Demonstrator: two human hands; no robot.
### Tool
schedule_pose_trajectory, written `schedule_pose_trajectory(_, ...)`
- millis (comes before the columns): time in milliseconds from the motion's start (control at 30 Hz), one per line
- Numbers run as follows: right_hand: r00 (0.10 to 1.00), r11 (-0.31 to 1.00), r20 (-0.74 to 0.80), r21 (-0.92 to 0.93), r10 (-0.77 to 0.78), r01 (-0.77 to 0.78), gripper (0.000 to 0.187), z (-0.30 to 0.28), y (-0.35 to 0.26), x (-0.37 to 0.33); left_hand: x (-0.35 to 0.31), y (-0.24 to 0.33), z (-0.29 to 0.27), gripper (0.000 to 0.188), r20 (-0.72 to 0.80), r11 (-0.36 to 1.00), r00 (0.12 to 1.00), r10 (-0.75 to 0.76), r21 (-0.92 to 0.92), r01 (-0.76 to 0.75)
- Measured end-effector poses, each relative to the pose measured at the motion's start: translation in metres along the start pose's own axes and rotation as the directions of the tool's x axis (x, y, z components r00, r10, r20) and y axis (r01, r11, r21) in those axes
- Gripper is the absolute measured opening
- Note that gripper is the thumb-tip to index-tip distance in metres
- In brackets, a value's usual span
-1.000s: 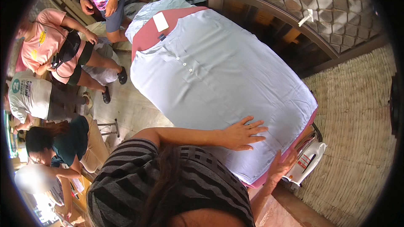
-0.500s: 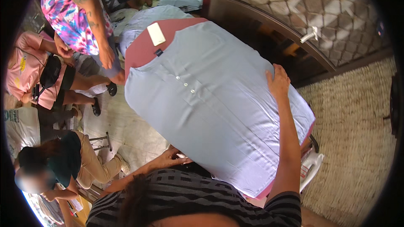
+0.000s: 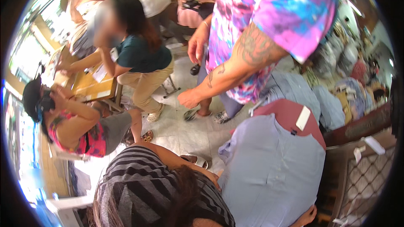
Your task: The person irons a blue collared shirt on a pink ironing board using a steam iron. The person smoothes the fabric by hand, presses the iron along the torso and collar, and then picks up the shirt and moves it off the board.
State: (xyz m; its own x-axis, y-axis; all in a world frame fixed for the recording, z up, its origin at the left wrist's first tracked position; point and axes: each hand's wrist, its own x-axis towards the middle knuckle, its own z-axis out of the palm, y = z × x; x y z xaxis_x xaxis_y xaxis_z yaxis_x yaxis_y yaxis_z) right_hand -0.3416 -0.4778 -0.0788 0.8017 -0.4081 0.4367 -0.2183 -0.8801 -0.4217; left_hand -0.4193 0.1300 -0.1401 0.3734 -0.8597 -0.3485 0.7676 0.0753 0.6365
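Note:
A light blue short-sleeved shirt [image 3: 269,168] with a front placket lies spread over a maroon padded board [image 3: 277,108]. A small dark label [image 3: 293,132] shows at its neck, and a white rectangular card or slab [image 3: 303,117] rests on the board above. My right hand [image 3: 309,215] is at the shirt's right edge, low in the picture, its fingers seemingly extended and partly cut off from sight. Along the shirt's left side, my left hand [image 3: 216,180] is mostly hidden by hair and cloth, so its fingers do not show.
A person in a tie-dye shirt [image 3: 252,59] stands close beyond the board's left side. Other people sit around a wooden table [image 3: 94,85] at the left. Piled blue garments [image 3: 294,90] and plastic bags [image 3: 336,54] lie behind; a lattice door [image 3: 368,185] stands at the right.
My view has swung left, so the board and shirt now appear lower right. The person in tie-dye looks much nearer. My right hand remains by the shirt's right edge.

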Motion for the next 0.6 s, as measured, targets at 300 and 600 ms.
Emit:
schedule_pose_trajectory(300,0.996,0.992,-0.087,0.129,0.025,-0.014,0.032,-0.001,-0.028,-0.011,-0.033,0.009,0.032,0.061,-0.056,0.982,0.998,-0.009,0.186,0.019)
schedule_pose_trajectory(600,0.976,0.823,-0.164,0.567,0.146,-0.028,0.028,-0.088,-0.066,0.019,-0.041,0.147,0.101,0.048,-0.282,0.804,0.754,0.593,0.157,-0.573)
